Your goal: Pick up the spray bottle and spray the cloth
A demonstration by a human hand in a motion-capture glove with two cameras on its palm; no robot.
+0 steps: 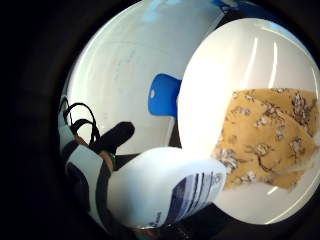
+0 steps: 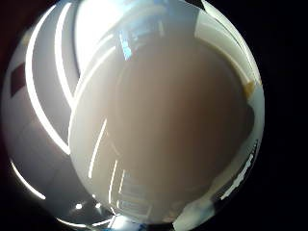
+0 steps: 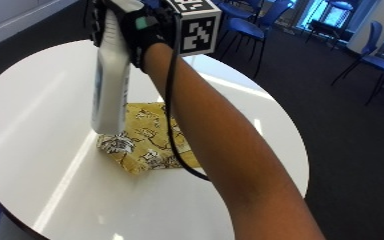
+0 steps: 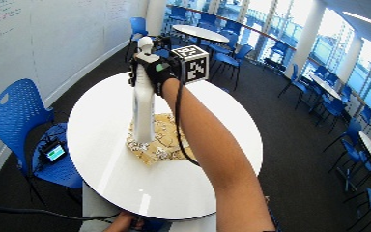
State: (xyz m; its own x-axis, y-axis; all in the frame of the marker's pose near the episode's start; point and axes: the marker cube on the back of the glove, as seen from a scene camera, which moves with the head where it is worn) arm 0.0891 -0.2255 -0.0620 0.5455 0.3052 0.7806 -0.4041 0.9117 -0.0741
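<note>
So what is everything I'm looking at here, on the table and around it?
spray bottle: one, white with a blue-printed label, held upright above the cloth, its base over the cloth's corner
cloth: one, mustard yellow with a pale flower print, folded flat on the table
table: one, round, white, under the cloth
blue chair: one beside the table, by the whiteboard wall; a small lit screen lies on its seat
other tables and blue chairs: several, further back near the windows
right hand: one, in a black glove, fingers curled round the bottle's neck
</note>
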